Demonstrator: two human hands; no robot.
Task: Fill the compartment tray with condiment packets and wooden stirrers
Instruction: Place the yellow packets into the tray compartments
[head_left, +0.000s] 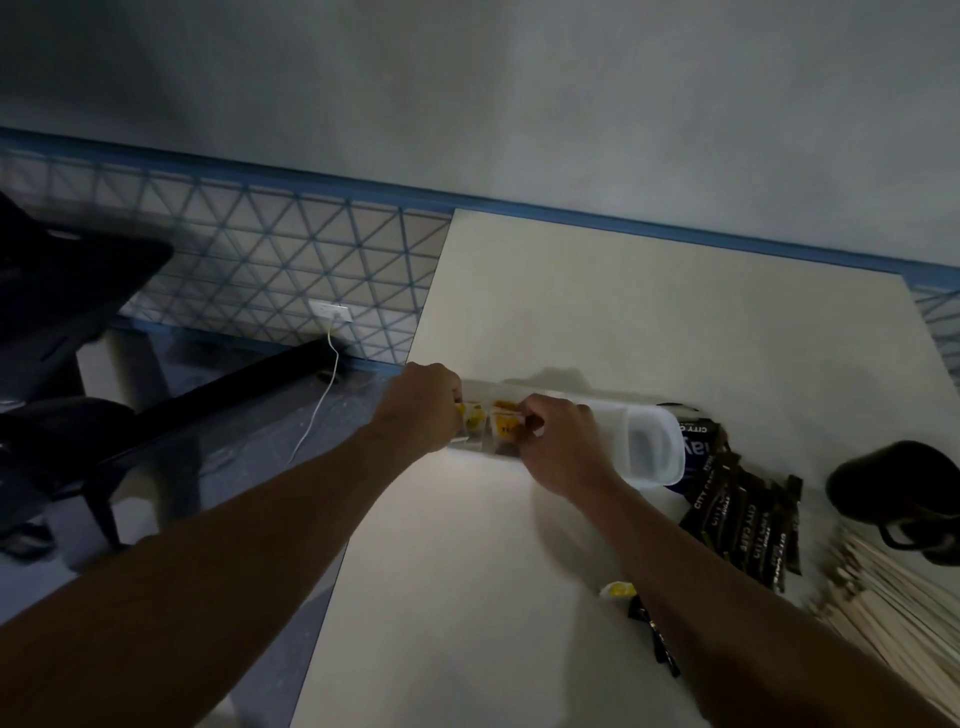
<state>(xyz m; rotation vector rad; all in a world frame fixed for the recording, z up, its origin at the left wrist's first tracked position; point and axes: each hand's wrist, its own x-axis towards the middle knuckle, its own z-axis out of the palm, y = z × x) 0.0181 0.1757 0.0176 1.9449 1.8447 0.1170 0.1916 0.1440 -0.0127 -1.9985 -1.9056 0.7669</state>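
A clear plastic compartment tray (655, 447) lies across the white table (623, 312). Its left compartments hold yellow condiment packets (503, 423); the right end compartment looks bare. My left hand (421, 410) is curled at the tray's left end, its fingers on a yellow packet there. My right hand (558, 447) reaches over the tray's middle, fingertips pinching a yellow packet in a compartment. Dark brown stick packets (737, 514) lie spread to the right of the tray. A heap of wooden stirrers (893, 613) sits at the right edge, blurred. One loose yellow packet (617, 590) peeks out beside my right forearm.
A dark mug-like object (898, 483) sits right of the brown packets. The table's left edge runs diagonally under my left forearm. On the left are a black chair (62, 291), a wall socket with a white cable (322, 400), and tiled wall.
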